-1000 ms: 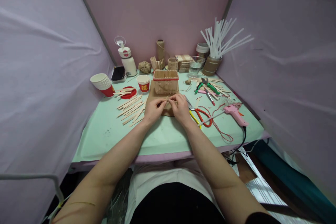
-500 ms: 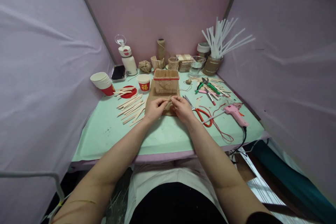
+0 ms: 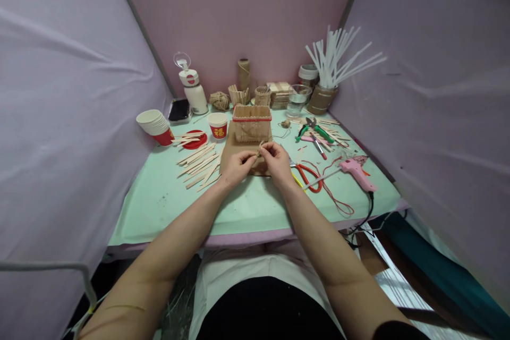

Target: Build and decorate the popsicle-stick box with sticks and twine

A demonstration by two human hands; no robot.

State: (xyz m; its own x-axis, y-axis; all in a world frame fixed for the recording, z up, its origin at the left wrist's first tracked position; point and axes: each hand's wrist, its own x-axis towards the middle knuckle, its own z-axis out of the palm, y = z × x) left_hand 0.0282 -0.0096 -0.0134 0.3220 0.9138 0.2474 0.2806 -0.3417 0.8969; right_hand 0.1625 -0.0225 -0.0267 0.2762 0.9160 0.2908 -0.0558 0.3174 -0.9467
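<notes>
Between my two hands is a small bit of tan twine [image 3: 260,147], pinched by the fingertips of both. My left hand [image 3: 238,165] closes on its lower left side, thumb against forefinger. My right hand [image 3: 276,160] grips it from the right, slightly higher. Both are above a brown cardboard piece [image 3: 228,155]. Just behind them stands a wooden-stick box [image 3: 252,130] with a red trim round its rim, a strand of twine on its front. Scissors with orange handles [image 3: 309,177] lie right of my right hand, their blades partly hidden by it.
Left are loose wooden sticks [image 3: 199,162], a paper cup [image 3: 218,126] and stacked cups [image 3: 154,126]. Right are a pink glue gun [image 3: 357,174] with its cord, red string [image 3: 338,206] and green-handled pliers [image 3: 314,128]. A bottle [image 3: 195,93], twine ball [image 3: 219,100] and water cup [image 3: 297,102] stand behind.
My right hand has risen a little and turned, covering more of the scissors' blades. A piece of the twine now shows above the fingertips. My left hand has barely shifted.
</notes>
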